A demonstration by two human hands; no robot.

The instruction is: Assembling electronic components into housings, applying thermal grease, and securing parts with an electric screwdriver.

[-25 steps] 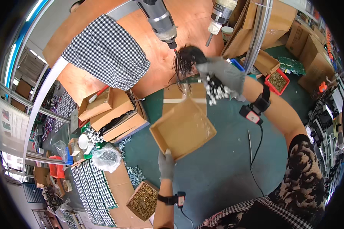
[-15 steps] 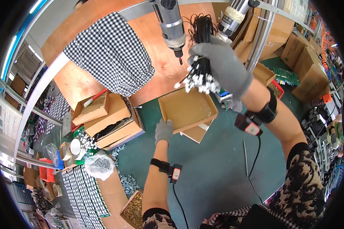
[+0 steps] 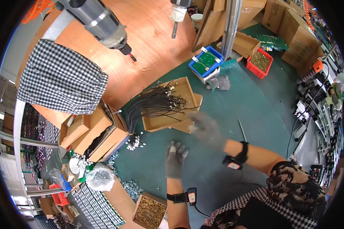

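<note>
A bundle of black cables (image 3: 156, 103) with white connectors lies across a shallow cardboard box (image 3: 185, 86) on the green mat. One end of the bundle hangs over the box's left side, its white connectors (image 3: 135, 142) resting on the mat. My right hand (image 3: 207, 130), in a grey glove, is beside the box's lower right corner; its fingers are smeared by motion. Below the box, my gloved left hand (image 3: 175, 160) is over the mat with its fingers extended and nothing visible in them. Another flat piece of cardboard (image 3: 197, 100) sticks out from under the box.
Two electric screwdrivers (image 3: 103, 26) hang overhead. On the right are a blue tray with a green circuit board (image 3: 207, 62), a grey cloth (image 3: 219, 83), a red bin of small brass parts (image 3: 260, 62) and a thin rod (image 3: 242, 129). Cardboard boxes (image 3: 97, 131) and loose screws (image 3: 128, 189) lie left.
The cable bundle has gone from my right hand onto the box. My left hand has let go of the box and moved nearer me. The view has shifted toward the right.
</note>
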